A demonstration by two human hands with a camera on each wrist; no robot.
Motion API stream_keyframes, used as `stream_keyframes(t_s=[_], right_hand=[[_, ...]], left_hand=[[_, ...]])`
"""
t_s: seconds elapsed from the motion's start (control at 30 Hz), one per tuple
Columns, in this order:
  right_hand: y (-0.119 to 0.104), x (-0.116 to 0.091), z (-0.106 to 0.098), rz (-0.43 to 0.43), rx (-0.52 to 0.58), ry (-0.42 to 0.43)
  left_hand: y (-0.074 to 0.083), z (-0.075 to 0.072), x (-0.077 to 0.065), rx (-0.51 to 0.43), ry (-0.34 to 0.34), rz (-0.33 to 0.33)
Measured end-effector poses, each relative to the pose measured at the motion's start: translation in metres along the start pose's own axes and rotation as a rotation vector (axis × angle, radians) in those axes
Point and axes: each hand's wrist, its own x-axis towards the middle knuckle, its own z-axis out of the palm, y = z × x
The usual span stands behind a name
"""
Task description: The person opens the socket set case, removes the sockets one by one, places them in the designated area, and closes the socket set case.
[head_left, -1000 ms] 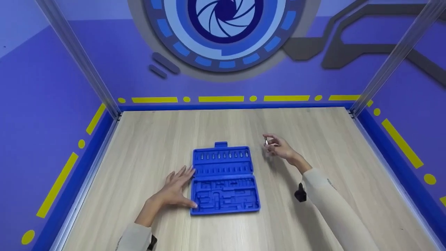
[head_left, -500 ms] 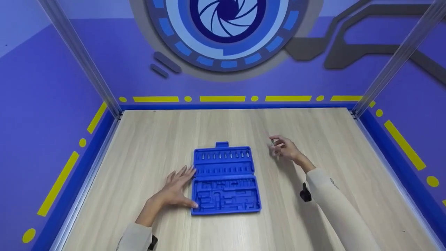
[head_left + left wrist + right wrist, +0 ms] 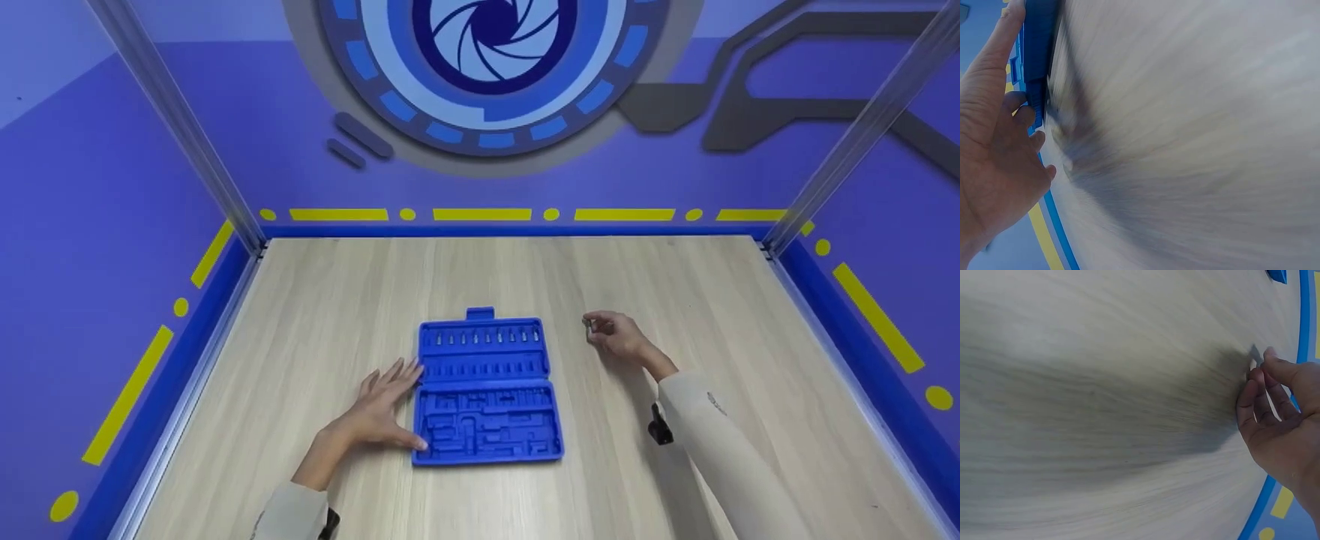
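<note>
A blue plastic bit case (image 3: 486, 421) lies unfolded on the table, with a row of small silver bits (image 3: 487, 338) in its far half. Moulded recesses fill the near half. My left hand (image 3: 381, 411) lies along the case's left side, fingers spread, thumb at the near left corner. In the left wrist view that thumb reaches along the case's side (image 3: 1039, 42). To the right of the case, my right hand (image 3: 621, 337) pinches a small silver bit (image 3: 589, 328) between thumb and fingertips, low over the table; the bit also shows in the right wrist view (image 3: 1256, 354).
Pale wood-grain table (image 3: 330, 300) surrounds the case. Blue printed panels (image 3: 480, 187) stand at the back and both sides, with metal posts (image 3: 187, 127) at the far corners. Dark wrist devices (image 3: 660, 426) hang under the sleeves.
My right hand first drew away to the right with the small silver bit, then came down and nearer. The left hand stays at the case's side.
</note>
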Motion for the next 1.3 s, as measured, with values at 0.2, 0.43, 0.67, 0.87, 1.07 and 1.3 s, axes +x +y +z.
stream_keyframes(t_s=[0.2,0.43,0.67,0.87,1.07,1.3], right_hand=[[-0.01,-0.001,0.005,0.068,-0.153,-0.038],[-0.016,0.001,0.002,0.102,-0.151,-0.068],[-0.021,0.004,-0.009,0.139,-0.135,-0.097],[-0.032,0.012,-0.011,0.134,-0.096,-0.103],[-0.057,0.025,0.007,0.103,-0.045,-0.136],[-0.072,0.046,0.051,0.015,0.01,-0.208]], left_hand=[[0.001,0.001,-0.001,-0.002,-0.002,0.001],[0.003,-0.001,0.0,-0.002,-0.001,0.001],[0.003,0.0,0.001,-0.02,0.0,0.008],[0.001,0.0,0.0,-0.015,0.0,0.008],[-0.001,0.0,0.001,-0.006,-0.008,0.004],[-0.001,0.002,0.0,0.006,0.004,0.001]])
